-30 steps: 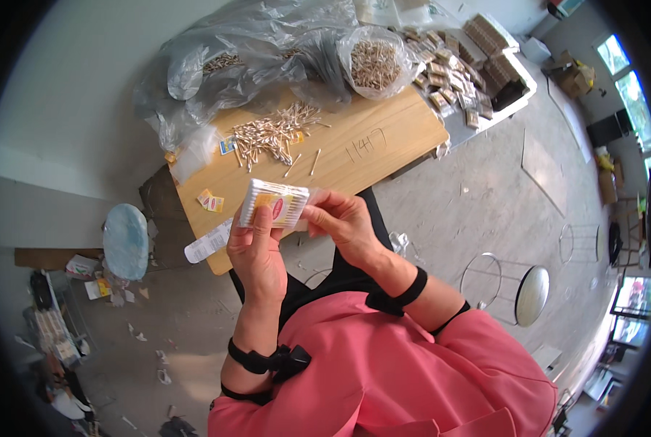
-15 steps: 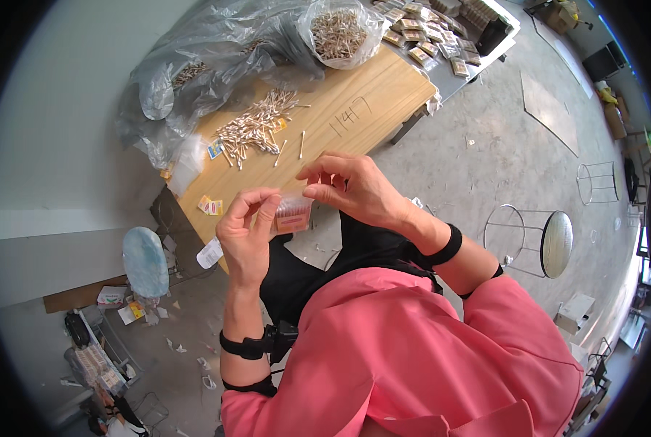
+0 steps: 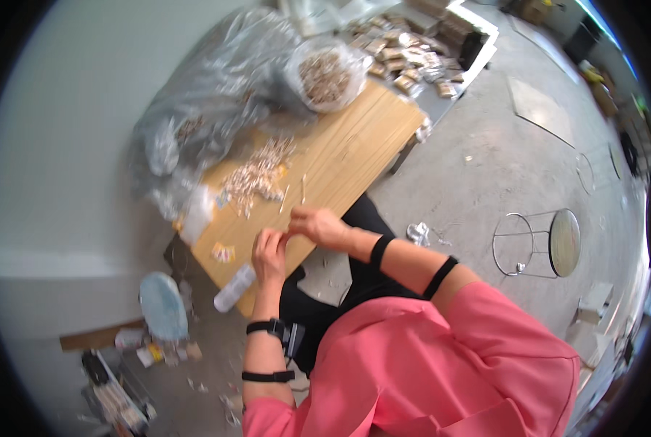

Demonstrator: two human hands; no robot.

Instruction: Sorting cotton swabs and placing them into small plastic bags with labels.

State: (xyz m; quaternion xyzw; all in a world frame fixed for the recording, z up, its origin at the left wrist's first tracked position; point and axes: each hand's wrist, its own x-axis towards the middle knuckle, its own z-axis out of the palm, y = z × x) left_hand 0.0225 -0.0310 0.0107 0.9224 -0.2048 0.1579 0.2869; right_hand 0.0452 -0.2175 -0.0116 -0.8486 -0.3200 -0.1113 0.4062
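My left hand [image 3: 269, 253] and my right hand [image 3: 318, 224] meet fingertip to fingertip at the near edge of a wooden table [image 3: 362, 138]. Both have their fingers curled inward. The picture is blurred, and whatever sits between the fingers is hidden. A loose pile of small pale sticks [image 3: 256, 175] lies on the table just beyond my hands, with two single sticks [image 3: 301, 188] beside it. Black bands wrap both of my forearms.
A clear bag full of sticks [image 3: 325, 73] and crumpled clear plastic sheeting [image 3: 209, 116] cover the table's far end. A box of small packets [image 3: 413, 62] stands behind. A clear bottle [image 3: 234, 288] lies at the table corner. A round stool [image 3: 558, 242] stands on the right.
My hands have dropped from in front of my chest down to the table edge. The small clear packet they held earlier is no longer visible. The view has swung toward the table.
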